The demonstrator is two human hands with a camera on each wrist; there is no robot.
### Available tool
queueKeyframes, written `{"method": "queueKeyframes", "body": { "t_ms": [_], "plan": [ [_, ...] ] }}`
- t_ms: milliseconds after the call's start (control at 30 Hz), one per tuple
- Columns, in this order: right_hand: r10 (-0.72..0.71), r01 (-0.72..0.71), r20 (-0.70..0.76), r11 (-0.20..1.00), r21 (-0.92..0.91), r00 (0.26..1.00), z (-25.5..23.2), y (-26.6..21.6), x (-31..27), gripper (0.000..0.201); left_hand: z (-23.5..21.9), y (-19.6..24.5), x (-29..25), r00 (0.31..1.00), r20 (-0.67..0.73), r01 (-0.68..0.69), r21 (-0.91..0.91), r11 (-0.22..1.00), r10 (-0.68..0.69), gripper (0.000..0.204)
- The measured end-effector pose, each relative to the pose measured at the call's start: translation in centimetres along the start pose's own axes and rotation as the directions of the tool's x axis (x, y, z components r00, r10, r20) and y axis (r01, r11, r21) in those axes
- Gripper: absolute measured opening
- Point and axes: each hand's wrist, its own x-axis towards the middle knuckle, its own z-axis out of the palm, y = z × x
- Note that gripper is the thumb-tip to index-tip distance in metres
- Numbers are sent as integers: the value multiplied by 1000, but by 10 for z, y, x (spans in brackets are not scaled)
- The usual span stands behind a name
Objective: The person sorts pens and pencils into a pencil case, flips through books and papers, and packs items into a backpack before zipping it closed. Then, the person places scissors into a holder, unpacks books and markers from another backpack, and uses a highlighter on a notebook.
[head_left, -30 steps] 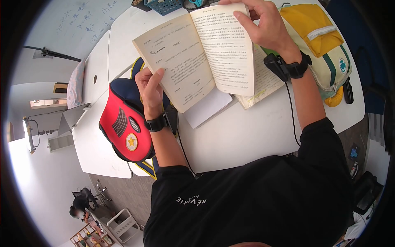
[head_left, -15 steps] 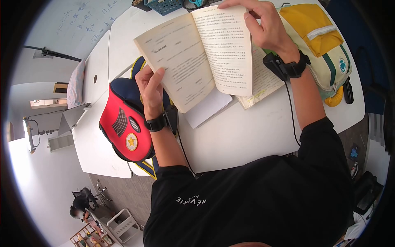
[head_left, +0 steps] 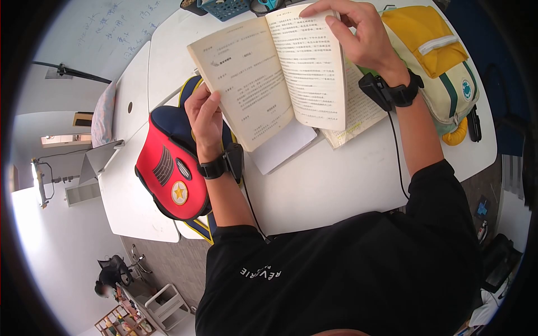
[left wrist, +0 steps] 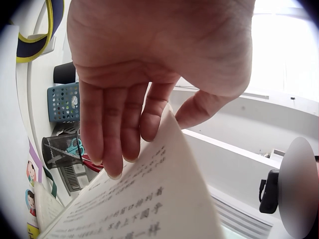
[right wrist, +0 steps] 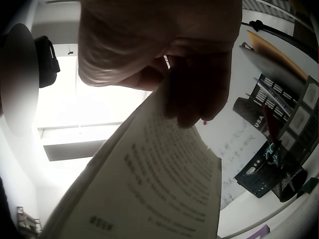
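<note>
An open paperback book with printed pages is held up above the table in the head view. My left hand grips its left edge, thumb on the page and fingers behind the cover. The left wrist view shows this hand's fingers spread along the back of the printed sheet. At the upper right corner, my right hand pinches the right-hand pages between thumb and forefinger. In the right wrist view the page edges fan slightly under that hand. Beneath the book lie white sheets and another open book.
A red and navy bag with a star badge lies left of the book. A cream and yellow backpack sits on the right. A blue basket stands at the table's far edge. Cables run from both wrist cameras.
The book has shifted slightly up and to the right, with the left hand moving along. My right hand's thumb and forefinger have shifted a little along the upper right page corner.
</note>
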Motion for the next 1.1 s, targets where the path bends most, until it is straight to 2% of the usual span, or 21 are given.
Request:
{"method": "queueKeyframes", "body": {
  "t_ms": [167, 233, 367, 433, 600, 733, 833, 1100],
  "plan": [
    [-60, 60, 33, 998, -6, 998, -1, 4, 0, 27, -2, -1, -1, 1000, -3, 22, -26, 999, -22, 37],
    [-133, 133, 3, 991, 33, 991, 1, 8, 1, 30, -2, -1, -2, 1000, 2, 17, -30, 999, -17, 38],
    [-138, 137, 23, 990, 45, 990, 0, 10, 2, 33, 1, -2, 0, 1000, 4, 6, -39, 999, -6, 38],
    [-202, 202, -16, 975, 90, 979, 2, 14, 2, 33, 4, -2, 0, 1000, -3, 5, -46, 999, -5, 38],
    [-72, 72, 27, 997, 32, 997, -5, 4, 1, 33, 3, -2, 2, 999, 44, -12, -16, 1000, 12, 32],
    [26, -26, 55, 1000, -1, 998, -7, -8, 1, 34, -1, -5, 2, 1000, 29, 7, 25, 1000, -8, 33],
    [-47, 45, 28, 997, 55, 999, -3, 4, 0, 35, 1, -3, 2, 999, -15, 28, 18, 999, -28, 34],
    [-21, 13, 76, 995, 96, 997, -5, -1, -1, 37, 4, -2, 2, 999, -34, 17, 67, 998, -14, 35]
  ]
}}
